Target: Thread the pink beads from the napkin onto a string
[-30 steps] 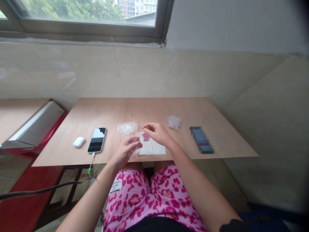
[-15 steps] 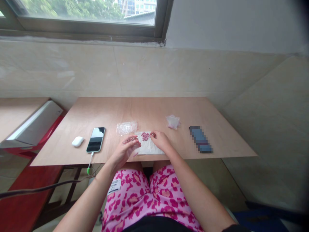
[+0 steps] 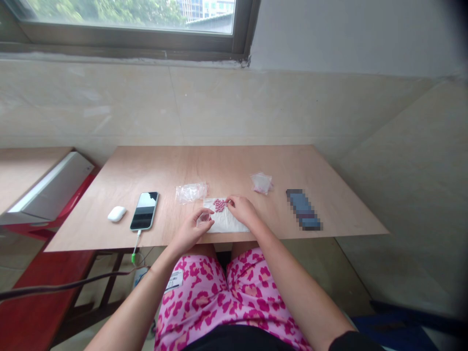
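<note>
Cupped left hand [image 3: 192,227] holds plastic [image 3: 203,219]; right [image 3: 242,209] touches beads [image 3: 220,205].

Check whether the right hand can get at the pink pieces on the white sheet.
Likely yes: the right hand is beside the pink pieces, and the left hand sits to their left without covering them.
</note>
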Available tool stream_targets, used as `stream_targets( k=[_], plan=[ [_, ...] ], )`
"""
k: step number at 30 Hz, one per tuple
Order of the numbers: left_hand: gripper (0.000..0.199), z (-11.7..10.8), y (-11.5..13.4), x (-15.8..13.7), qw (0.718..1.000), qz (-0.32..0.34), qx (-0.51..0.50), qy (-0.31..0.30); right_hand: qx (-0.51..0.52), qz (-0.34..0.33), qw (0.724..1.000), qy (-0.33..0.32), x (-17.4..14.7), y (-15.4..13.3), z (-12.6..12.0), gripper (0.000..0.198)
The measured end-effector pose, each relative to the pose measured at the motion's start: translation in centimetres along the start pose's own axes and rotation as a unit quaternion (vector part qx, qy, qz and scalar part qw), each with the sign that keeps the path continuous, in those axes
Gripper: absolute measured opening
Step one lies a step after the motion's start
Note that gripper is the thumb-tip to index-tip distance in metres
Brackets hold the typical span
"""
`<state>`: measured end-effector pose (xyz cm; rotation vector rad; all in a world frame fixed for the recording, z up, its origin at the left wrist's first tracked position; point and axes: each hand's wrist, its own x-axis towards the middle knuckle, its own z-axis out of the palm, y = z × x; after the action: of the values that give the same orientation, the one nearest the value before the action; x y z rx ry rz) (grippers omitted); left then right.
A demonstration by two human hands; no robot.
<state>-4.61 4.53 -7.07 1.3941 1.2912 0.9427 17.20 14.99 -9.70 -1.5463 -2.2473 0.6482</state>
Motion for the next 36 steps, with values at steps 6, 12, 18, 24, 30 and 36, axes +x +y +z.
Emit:
stream_targets(
  k=[6, 12, 18, 24, 30, 36],
  plan=[
    [0.027, -0.1, -0.6, 0.2, 0.999, 0.008, 0.039, 0.002, -0.015, 0.025, 0.999, -0.032, -0.4, 0.2, -0.4, 0.015],
    [0.025, 0.2, -0.2, 0.0, 0.998, 0.024, 0.065, 0.003, 0.000, -0.001, 0.999, -0.032, -0.8, -0.1, -0.7, 0.012],
    [0.025, 0.3, 0.1, -0.1, 0.996, 0.032, 0.082, 0.013, 0.048, 0.025, 0.999, 0.007, -1.2, -0.7, -1.5, 0.010],
    [0.026, 0.6, -1.0, 0.3, 0.996, 0.040, 0.077, 0.008, 0.248, -0.011, 0.969, 0.017, -3.8, -6.1, -3.4, 0.015],
    [0.025, 0.7, -0.8, 0.2, 0.996, 0.040, 0.075, 0.020, 0.157, -0.023, 0.987, 0.029, -3.8, -6.5, -2.7, 0.013],
    [0.023, 0.6, -0.9, 0.2, 0.995, 0.048, 0.085, 0.037, -0.002, 0.052, 0.998, 0.020, -2.1, -2.0, -0.2, 0.010]
  ],
)
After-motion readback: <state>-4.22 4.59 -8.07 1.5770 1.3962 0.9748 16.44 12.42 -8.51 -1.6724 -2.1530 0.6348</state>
